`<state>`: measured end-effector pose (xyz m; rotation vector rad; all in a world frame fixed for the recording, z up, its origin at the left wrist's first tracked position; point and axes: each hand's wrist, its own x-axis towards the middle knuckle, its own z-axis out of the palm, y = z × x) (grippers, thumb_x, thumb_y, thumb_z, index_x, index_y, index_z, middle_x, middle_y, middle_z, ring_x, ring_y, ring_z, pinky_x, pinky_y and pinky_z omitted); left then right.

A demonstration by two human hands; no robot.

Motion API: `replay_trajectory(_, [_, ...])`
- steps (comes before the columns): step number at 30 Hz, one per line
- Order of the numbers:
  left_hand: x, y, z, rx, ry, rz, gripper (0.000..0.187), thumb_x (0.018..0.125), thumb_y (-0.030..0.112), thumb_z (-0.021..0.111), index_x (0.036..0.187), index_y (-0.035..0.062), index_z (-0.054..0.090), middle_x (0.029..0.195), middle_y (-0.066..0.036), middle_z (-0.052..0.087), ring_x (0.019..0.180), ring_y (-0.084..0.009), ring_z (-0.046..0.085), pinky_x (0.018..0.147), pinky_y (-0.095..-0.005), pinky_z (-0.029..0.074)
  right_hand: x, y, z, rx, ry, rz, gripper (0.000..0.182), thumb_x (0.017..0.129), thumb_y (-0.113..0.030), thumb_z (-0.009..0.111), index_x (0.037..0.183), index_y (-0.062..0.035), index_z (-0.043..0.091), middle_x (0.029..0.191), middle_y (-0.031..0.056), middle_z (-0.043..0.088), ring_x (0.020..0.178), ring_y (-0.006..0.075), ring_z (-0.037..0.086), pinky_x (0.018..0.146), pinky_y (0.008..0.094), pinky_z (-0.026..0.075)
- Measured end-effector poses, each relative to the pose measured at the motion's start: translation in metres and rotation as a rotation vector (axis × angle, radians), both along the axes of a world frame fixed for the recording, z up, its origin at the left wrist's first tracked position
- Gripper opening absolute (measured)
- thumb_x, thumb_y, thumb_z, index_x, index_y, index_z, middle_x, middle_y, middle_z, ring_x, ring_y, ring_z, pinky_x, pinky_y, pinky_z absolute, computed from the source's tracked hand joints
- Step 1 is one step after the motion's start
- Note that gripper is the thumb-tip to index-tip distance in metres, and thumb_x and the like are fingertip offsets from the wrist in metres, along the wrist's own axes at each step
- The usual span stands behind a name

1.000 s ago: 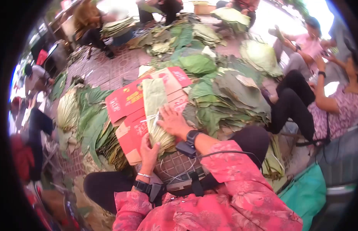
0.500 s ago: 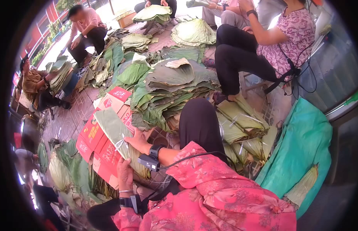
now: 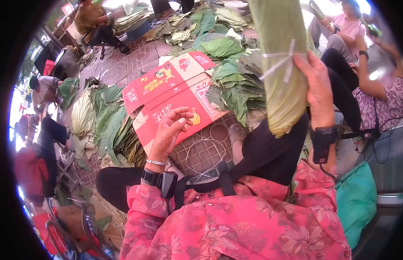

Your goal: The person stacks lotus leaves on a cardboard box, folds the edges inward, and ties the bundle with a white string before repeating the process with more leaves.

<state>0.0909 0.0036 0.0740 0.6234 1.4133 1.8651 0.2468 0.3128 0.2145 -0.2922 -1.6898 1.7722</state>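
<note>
The long leaf bundle (image 3: 281, 102) is grasped along one side by the right hand (image 3: 315, 80), whose thumb is set beside the white tie (image 3: 284, 64) wound around it. The bundle is held raised above the right knee, its tapered, folded end turned toward the body and its other end cut off by the view's edge. The left hand (image 3: 167, 130) is released, its fingers loosely curled over the near edge of the flattened red carton (image 3: 162, 93). A silvery bracelet (image 3: 156, 162) and a black wrist device (image 3: 168, 184) are worn on the left wrist; another black device (image 3: 323, 145) is strapped to the right wrist.

Below the carton, a thin pale cord (image 3: 187, 152) is looped over the patterned paving (image 3: 218, 134). The carton is flanked by layered green leaves (image 3: 238, 82) on the right and by a leaf pile (image 3: 108, 123) on the left. Green sheeting (image 3: 357, 203) is bunched beyond the right sleeve (image 3: 316, 182). Farther out, more leaves (image 3: 179, 30) are spread between seated people, one of whom is dressed in a patterned purple top (image 3: 374, 104).
</note>
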Motion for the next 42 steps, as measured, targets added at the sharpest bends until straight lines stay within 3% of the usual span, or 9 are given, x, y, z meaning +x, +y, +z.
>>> replay_trajectory(9, [0.009, -0.012, -0.043, -0.107, -0.144, 0.108, 0.035, 0.081, 0.017, 0.060, 0.113, 0.0052, 0.052, 0.099, -0.004, 0.060, 0.084, -0.0095, 0.057, 0.069, -0.0198, 0.042, 0.165, 0.078, -0.032, 0.026, -0.470, -0.532, 0.030, 0.087, -0.028, 0.055, 0.104, -0.0029, 0.056, 0.089, 0.0052, 0.061, 0.075, 0.0114, 0.059, 0.069, 0.0244, 0.046])
replay_trajectory(12, [0.009, -0.009, -0.044, -0.112, -0.157, 0.097, 0.034, 0.082, 0.017, 0.059, 0.113, 0.0053, 0.052, 0.098, -0.004, 0.061, 0.083, -0.0091, 0.057, 0.068, -0.0197, 0.042, 0.233, 0.118, -0.157, -0.131, -0.699, -0.369, 0.028, 0.084, -0.024, 0.059, 0.099, -0.0006, 0.059, 0.088, 0.0070, 0.062, 0.077, 0.0140, 0.057, 0.071, 0.0280, 0.044])
replay_trajectory(14, [0.013, -0.008, -0.047, -0.137, -0.171, 0.088, 0.035, 0.081, 0.019, 0.060, 0.113, 0.0049, 0.052, 0.098, -0.004, 0.060, 0.083, -0.0092, 0.057, 0.068, -0.0199, 0.042, 0.261, 0.120, -0.240, 0.265, -1.348, -0.261, 0.046, 0.073, -0.028, 0.068, 0.104, 0.0044, 0.057, 0.091, 0.0137, 0.063, 0.086, 0.0225, 0.060, 0.080, 0.0306, 0.045])
replay_trajectory(16, [0.014, -0.010, -0.048, -0.199, -0.165, 0.059, 0.038, 0.080, 0.021, 0.061, 0.113, 0.0042, 0.051, 0.098, -0.004, 0.059, 0.083, -0.0095, 0.056, 0.068, -0.0201, 0.042, 0.275, 0.099, -0.304, 0.253, -1.164, -0.584, 0.046, 0.068, -0.027, 0.069, 0.103, 0.0014, 0.058, 0.097, 0.0183, 0.062, 0.093, 0.0298, 0.059, 0.081, 0.0367, 0.045])
replay_trajectory(19, [0.013, -0.012, -0.053, -0.227, -0.168, 0.074, 0.036, 0.080, 0.020, 0.060, 0.112, 0.0053, 0.051, 0.097, -0.004, 0.060, 0.082, -0.0091, 0.056, 0.067, -0.0200, 0.042, 0.216, 0.061, -0.223, 0.506, -1.543, -0.581, 0.055, 0.069, -0.026, 0.070, 0.113, 0.0026, 0.053, 0.105, 0.0209, 0.058, 0.099, 0.0354, 0.055, 0.085, 0.0372, 0.043])
replay_trajectory(30, [0.015, -0.011, -0.069, -0.305, -0.142, 0.083, 0.033, 0.080, 0.016, 0.060, 0.109, 0.0032, 0.054, 0.094, -0.005, 0.061, 0.080, -0.0104, 0.058, 0.064, -0.0213, 0.042, 0.093, 0.103, -0.154, 1.157, -0.740, -0.314, 0.062, 0.066, -0.013, 0.071, 0.122, -0.0048, 0.045, 0.125, 0.0149, 0.045, 0.116, 0.0331, 0.041, 0.095, 0.0386, 0.037])
replay_trajectory(36, [0.014, -0.013, -0.077, -0.351, -0.153, 0.099, 0.032, 0.080, 0.016, 0.060, 0.109, 0.0046, 0.054, 0.094, -0.003, 0.062, 0.080, -0.0105, 0.059, 0.064, -0.0212, 0.042, 0.024, 0.131, -0.148, 1.448, -0.801, -0.041, 0.060, 0.070, -0.018, 0.068, 0.125, -0.0115, 0.044, 0.134, 0.0111, 0.037, 0.125, 0.0310, 0.031, 0.097, 0.0465, 0.032])
replay_trajectory(40, [0.014, -0.014, -0.079, -0.341, -0.148, 0.125, 0.031, 0.081, 0.015, 0.059, 0.109, 0.0039, 0.054, 0.094, -0.004, 0.062, 0.080, -0.0106, 0.059, 0.064, -0.0213, 0.042, 0.002, 0.158, -0.153, 1.284, -0.869, -0.069, 0.029, 0.082, -0.026, 0.055, 0.105, -0.0076, 0.056, 0.108, 0.0122, 0.057, 0.110, 0.0293, 0.048, 0.087, 0.0448, 0.036])
replay_trajectory(42, [0.014, -0.014, -0.077, -0.327, -0.134, 0.125, 0.032, 0.081, 0.015, 0.059, 0.110, 0.0020, 0.053, 0.094, -0.005, 0.062, 0.078, -0.0110, 0.059, 0.063, -0.0200, 0.042, -0.013, 0.200, -0.158, 0.926, -0.731, -0.091, 0.024, 0.086, -0.026, 0.050, 0.093, -0.0048, 0.057, 0.087, 0.0139, 0.061, 0.088, 0.0340, 0.055, 0.075, 0.0400, 0.040])
